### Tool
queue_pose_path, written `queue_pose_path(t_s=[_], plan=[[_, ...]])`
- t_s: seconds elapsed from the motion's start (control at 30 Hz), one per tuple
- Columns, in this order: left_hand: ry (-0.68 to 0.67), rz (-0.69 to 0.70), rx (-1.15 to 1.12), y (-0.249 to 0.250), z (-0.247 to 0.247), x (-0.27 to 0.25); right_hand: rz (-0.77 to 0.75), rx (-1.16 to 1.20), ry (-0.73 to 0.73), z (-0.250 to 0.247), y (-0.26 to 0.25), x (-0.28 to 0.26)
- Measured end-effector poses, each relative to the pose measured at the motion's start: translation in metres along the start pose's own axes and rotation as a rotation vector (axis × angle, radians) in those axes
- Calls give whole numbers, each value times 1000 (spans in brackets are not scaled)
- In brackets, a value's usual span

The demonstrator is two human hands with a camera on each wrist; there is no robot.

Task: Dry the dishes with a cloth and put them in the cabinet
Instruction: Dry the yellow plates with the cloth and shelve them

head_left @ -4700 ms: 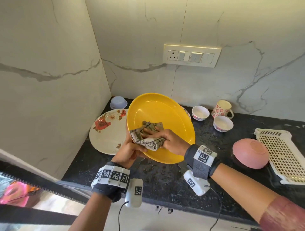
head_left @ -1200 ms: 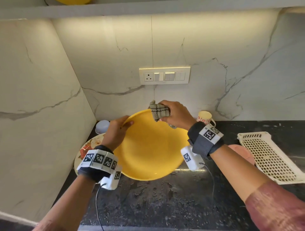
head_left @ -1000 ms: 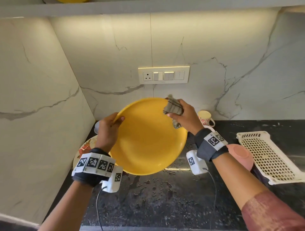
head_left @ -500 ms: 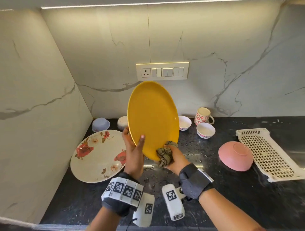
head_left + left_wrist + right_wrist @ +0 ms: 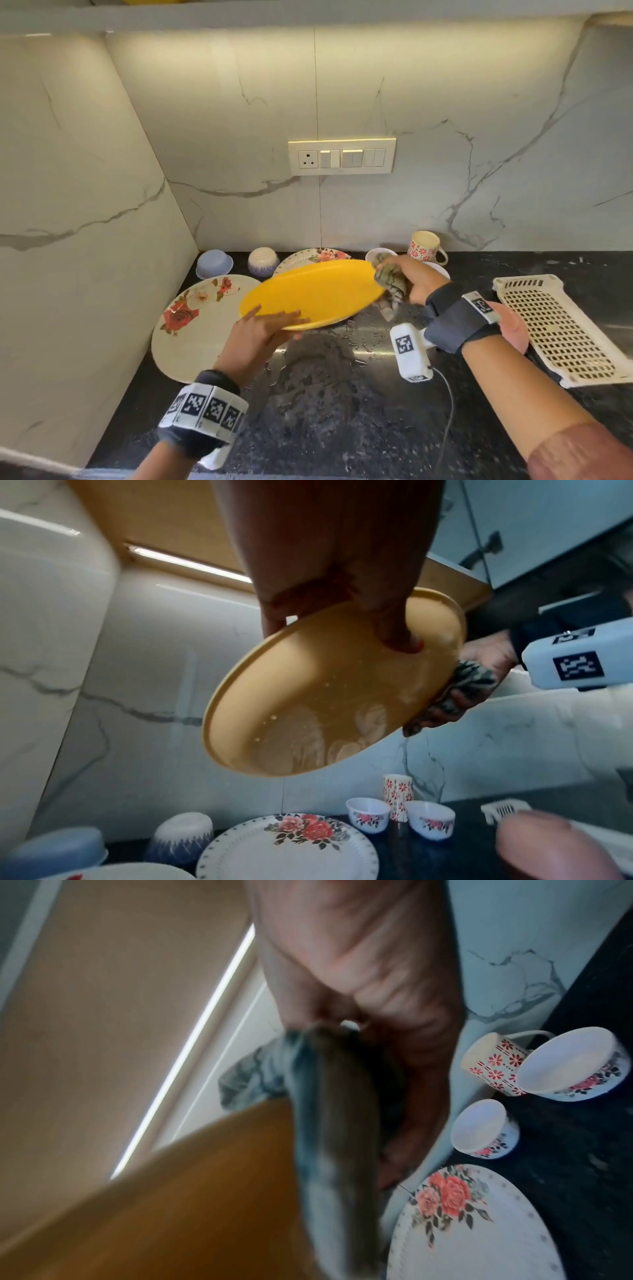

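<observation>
**Yellow plate held flat over the table, cloth at its right edge**

The yellow plate [image 5: 313, 293] is in the air above the wet black table [image 5: 342, 411], lying nearly level, with its long axis running left to right and its right end a little farther from the person. In the left wrist view its other face shows, with droplets and smears on it.

The left hand [image 5: 255, 337] grips the plate's near left rim: straight fingers lie on the face that shows in the head view, and the left wrist view shows one digit pressed on the other face. The right hand [image 5: 409, 279] is curled round the checked cloth [image 5: 388, 279] and pinches the plate's far right edge through it; a tail of cloth hangs below the rim.

On the table under and behind the plate lie a big floral plate [image 5: 191, 325] at the left, a second floral plate [image 5: 311, 257] by the wall, an upturned blue bowl [image 5: 214, 263] and an upturned patterned bowl [image 5: 263, 262] in the corner. A flowered mug [image 5: 424, 246] stands upright at the wall with two small white cups [image 5: 368, 815] just before it. A pink bowl [image 5: 512, 325] lies upside down beside a white slotted tray [image 5: 561, 329] at the right.

A switch plate [image 5: 342, 157] with one socket sits on the marble wall. No writing can be read anywhere; the wrist bands carry only square black-and-white code marks.
</observation>
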State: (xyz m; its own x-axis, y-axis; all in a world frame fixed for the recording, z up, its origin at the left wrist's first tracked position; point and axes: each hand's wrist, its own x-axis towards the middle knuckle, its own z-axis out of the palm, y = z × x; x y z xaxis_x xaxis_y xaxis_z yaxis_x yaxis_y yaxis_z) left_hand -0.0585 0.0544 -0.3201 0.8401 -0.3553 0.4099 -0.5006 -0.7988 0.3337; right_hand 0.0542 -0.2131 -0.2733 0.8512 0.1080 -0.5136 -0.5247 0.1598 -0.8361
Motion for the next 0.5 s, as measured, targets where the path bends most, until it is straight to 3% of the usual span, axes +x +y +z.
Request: queue_pose_path(t_s=[0.07,0.17,0.27,0.37,0.5], plan=[[94,-208,-226,10,-5,1,-96,190,-13,1,-6,-2],[147,-498,-751,21,-8,5,-245,367,-20,4,-6,-2],[150,-570,-967,28,-10,7,-320,552,-98,10,-11,-1],[170,-591,-1084,35,-11,8,-282,555,-139,11,-16,-4],[169,-589,-1192,37,-15,8,-289,319,131,12,-15,7]])
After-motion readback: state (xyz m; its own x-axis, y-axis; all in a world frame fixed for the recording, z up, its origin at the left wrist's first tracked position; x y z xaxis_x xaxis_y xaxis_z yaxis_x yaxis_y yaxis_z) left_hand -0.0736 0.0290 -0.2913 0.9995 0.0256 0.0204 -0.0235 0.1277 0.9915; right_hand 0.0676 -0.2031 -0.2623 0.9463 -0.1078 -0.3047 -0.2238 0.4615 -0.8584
